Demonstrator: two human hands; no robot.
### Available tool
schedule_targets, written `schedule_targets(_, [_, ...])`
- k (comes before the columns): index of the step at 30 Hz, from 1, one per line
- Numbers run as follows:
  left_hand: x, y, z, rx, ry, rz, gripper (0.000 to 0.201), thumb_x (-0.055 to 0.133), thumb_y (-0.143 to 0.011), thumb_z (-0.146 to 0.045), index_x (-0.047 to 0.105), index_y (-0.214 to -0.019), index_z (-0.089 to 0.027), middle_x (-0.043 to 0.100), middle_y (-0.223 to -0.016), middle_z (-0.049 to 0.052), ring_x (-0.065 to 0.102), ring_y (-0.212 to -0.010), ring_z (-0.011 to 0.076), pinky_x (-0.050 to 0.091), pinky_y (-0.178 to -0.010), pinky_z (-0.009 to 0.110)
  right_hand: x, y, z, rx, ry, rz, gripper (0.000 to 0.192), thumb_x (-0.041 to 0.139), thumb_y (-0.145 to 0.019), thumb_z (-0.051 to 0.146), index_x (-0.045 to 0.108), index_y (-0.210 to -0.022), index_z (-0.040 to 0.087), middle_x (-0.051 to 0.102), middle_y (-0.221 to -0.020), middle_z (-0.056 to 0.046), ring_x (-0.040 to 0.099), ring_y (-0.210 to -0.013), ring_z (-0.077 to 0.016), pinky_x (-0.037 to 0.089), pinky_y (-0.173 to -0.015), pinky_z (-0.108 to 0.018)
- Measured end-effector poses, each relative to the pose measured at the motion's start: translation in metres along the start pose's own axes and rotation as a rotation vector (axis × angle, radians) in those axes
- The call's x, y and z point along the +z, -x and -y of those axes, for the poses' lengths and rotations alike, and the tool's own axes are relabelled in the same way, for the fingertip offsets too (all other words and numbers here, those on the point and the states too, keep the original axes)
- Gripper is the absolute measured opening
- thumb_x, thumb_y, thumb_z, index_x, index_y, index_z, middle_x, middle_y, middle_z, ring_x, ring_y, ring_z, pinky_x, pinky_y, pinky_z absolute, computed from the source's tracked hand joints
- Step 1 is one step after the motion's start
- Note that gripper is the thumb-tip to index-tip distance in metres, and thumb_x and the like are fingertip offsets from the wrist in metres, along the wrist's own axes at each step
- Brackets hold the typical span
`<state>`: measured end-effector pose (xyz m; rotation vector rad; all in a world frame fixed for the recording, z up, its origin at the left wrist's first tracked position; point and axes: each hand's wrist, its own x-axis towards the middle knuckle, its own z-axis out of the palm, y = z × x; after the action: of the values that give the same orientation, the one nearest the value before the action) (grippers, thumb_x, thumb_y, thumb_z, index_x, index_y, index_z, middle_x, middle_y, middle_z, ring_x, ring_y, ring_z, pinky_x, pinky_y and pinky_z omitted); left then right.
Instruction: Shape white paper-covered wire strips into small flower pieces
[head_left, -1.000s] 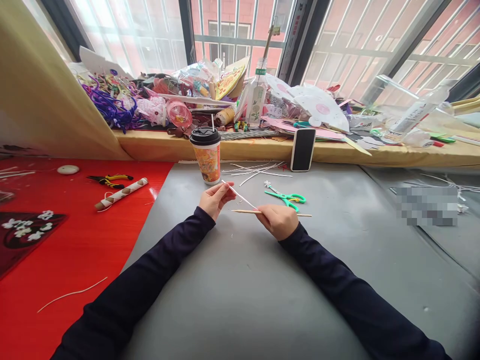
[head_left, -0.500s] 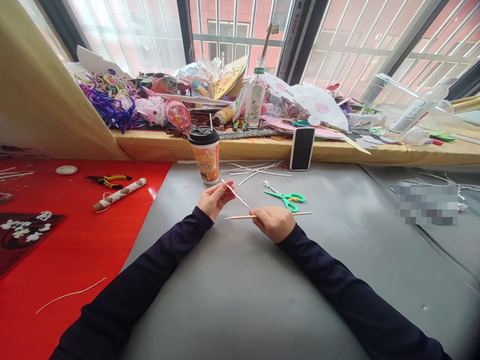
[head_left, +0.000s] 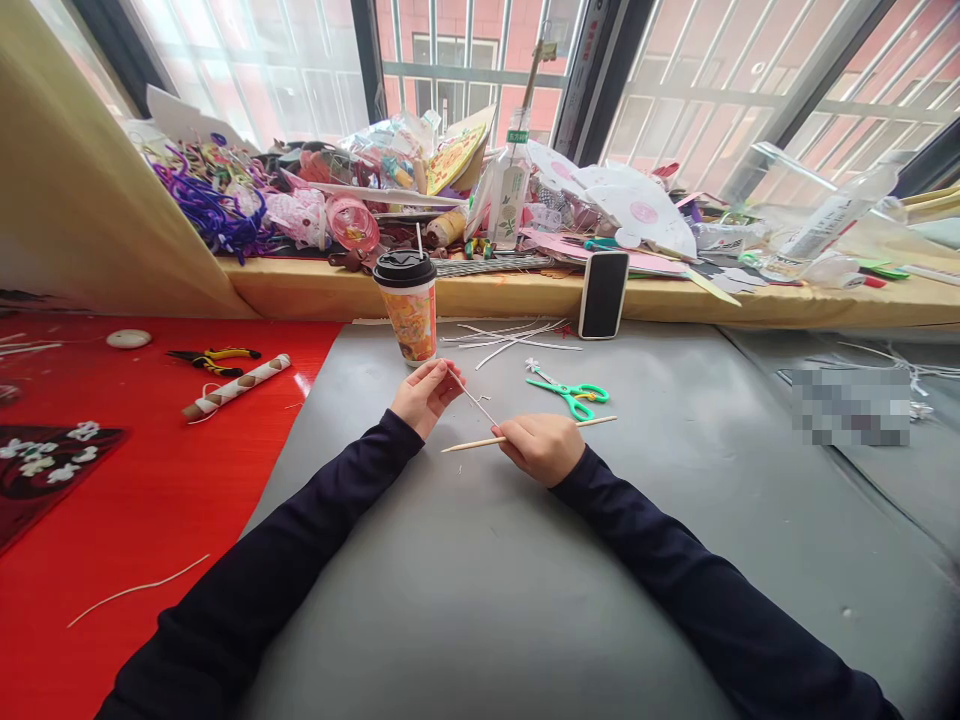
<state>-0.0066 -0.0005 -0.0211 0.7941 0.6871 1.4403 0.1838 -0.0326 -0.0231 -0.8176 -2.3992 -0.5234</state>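
My left hand (head_left: 427, 398) is closed in a pinch on the upper end of a thin white strip (head_left: 474, 399). The strip slants down to my right hand (head_left: 544, 447), whose closed fingers grip its lower end. Also held in that hand is a pointed wooden stick (head_left: 469, 444), which sticks out on both sides of the fist. Green-handled scissors (head_left: 576, 398) lie just beyond my right hand. By them is a small white flower on a stem (head_left: 534, 367). Behind my left hand stands a lidded paper cup (head_left: 409, 315) with a straw.
Loose white strips (head_left: 514, 342) lie past my hands, near a phone (head_left: 602, 295) propped upright. On the red surface are pliers (head_left: 214, 360), a wrapped roll (head_left: 240, 386) and white flowers on a dark sheet (head_left: 56, 465). Craft scraps and bottles crowd the sill (head_left: 495, 290).
The wooden stick has tilted, its left tip lower and its right end higher. The white strip has turned and looks thinner between my hands. Both hands stay nearly in place.
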Motion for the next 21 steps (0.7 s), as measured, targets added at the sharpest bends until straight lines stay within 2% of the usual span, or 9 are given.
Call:
schedule_targets(3, [0.003, 0.002, -0.003, 0.011, 0.019, -0.033, 0.014, 0.063, -0.064, -0.025, 0.060, -0.074, -0.015, 0.061, -0.070, 0.001, 0.058, -0.066, 0.0096, 0.046, -0.074, 0.027, 0.002, -0.001, 0.002, -0.015, -0.033, 0.022, 0.033, 0.033, -0.085, 0.026, 0.051, -0.059, 0.016, 0.053, -0.052, -0.001, 0.041, -0.047, -0.0076, 0.019, -0.050, -0.025])
schedule_targets(7, [0.011, 0.006, -0.009, 0.078, -0.002, -0.025, 0.014, 0.064, -0.064, -0.023, 0.062, -0.074, -0.014, 0.061, -0.070, 0.002, 0.059, -0.070, 0.0112, 0.047, -0.074, 0.027, 0.006, 0.000, -0.006, 0.072, -0.055, 0.042, 0.033, 0.034, -0.085, 0.029, 0.050, -0.059, 0.016, 0.053, -0.051, -0.001, 0.041, -0.045, -0.0079, 0.019, -0.049, -0.025])
schedule_targets(10, [0.013, 0.008, -0.012, 0.086, -0.023, -0.033, 0.015, 0.063, -0.065, -0.025, 0.062, -0.075, -0.014, 0.062, -0.071, 0.002, 0.059, -0.071, 0.0116, 0.046, -0.074, 0.028, 0.009, 0.003, -0.012, 0.129, -0.073, 0.053, 0.031, 0.036, -0.084, 0.030, 0.051, -0.062, 0.016, 0.056, -0.054, -0.001, 0.044, -0.047, -0.0084, 0.020, -0.050, -0.024])
schedule_targets(13, [0.012, 0.008, -0.011, 0.088, -0.022, -0.024, 0.015, 0.064, -0.064, -0.025, 0.063, -0.074, -0.015, 0.062, -0.069, 0.001, 0.060, -0.068, 0.0117, 0.046, -0.076, 0.030, 0.011, 0.006, -0.012, 0.112, -0.111, 0.081, 0.028, 0.036, -0.085, 0.030, 0.054, -0.066, 0.017, 0.059, -0.058, 0.000, 0.049, -0.051, -0.0086, 0.022, -0.050, -0.023])
schedule_targets(17, [0.011, 0.010, -0.008, 0.067, -0.065, 0.102, 0.019, 0.066, -0.062, -0.024, 0.064, -0.077, -0.014, 0.063, -0.072, 0.003, 0.061, -0.070, 0.0157, 0.045, -0.077, 0.035, 0.011, 0.007, -0.012, 0.058, -0.192, 0.146, 0.026, 0.036, -0.085, 0.026, 0.056, -0.071, 0.017, 0.063, -0.065, -0.001, 0.053, -0.056, -0.0087, 0.024, -0.051, -0.022])
schedule_targets(21, [0.014, 0.015, -0.005, -0.012, -0.120, 0.240, 0.024, 0.065, -0.063, -0.026, 0.064, -0.082, -0.011, 0.065, -0.076, 0.008, 0.061, -0.076, 0.0202, 0.044, -0.080, 0.039, 0.009, 0.007, -0.014, 0.100, -0.216, 0.199, 0.028, 0.034, -0.085, 0.028, 0.056, -0.072, 0.017, 0.062, -0.065, -0.001, 0.053, -0.055, -0.0089, 0.026, -0.052, -0.022])
